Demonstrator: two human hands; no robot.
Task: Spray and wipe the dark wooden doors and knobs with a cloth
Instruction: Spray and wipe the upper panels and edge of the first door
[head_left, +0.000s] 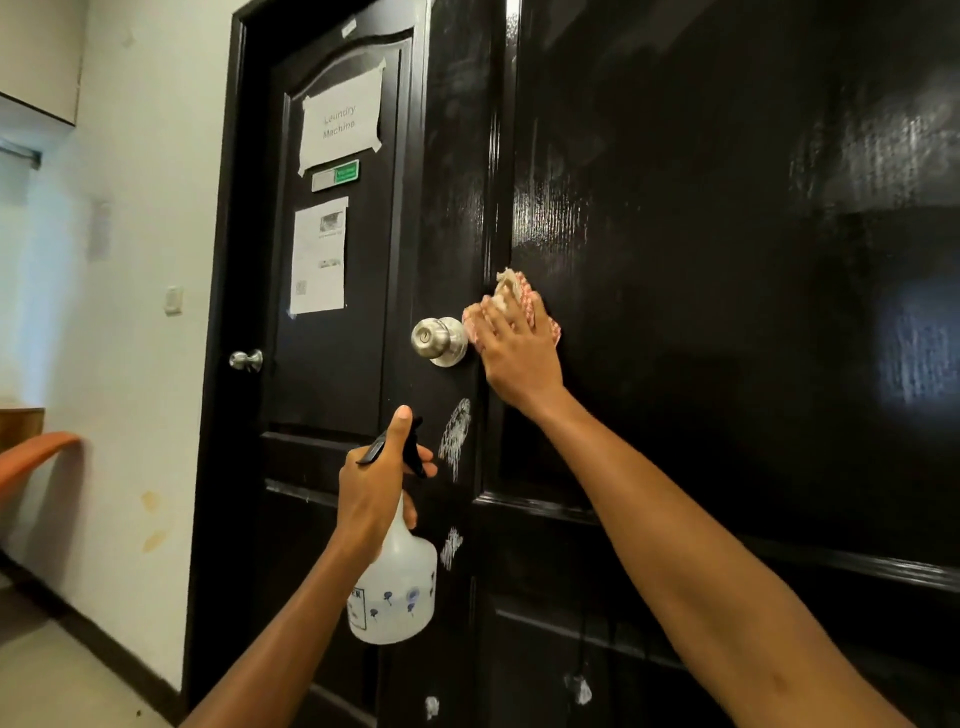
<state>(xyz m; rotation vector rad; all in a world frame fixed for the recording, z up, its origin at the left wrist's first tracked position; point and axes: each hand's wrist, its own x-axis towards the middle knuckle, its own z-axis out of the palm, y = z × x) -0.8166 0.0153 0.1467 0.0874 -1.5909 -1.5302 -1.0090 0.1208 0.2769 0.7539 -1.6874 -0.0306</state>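
Note:
A glossy dark wooden door (727, 260) fills the right of the view. My right hand (517, 353) presses a red-and-white checked cloth (511, 288) flat against its panel, just right of a silver knob (440, 340). My left hand (376, 486) grips a translucent white spray bottle (397, 587) by its black trigger head, held lower and to the left, nozzle facing the door. White foam patches (456, 434) cling to the door edge below the knob. A second dark door (332, 389) with its own small knob (247, 360) stands further left.
Paper notices (340, 117) are taped to the left door. A white wall (135, 260) with a light switch (173, 300) lies left of it. An orange chair edge (36, 457) juts in at the far left above the tiled floor.

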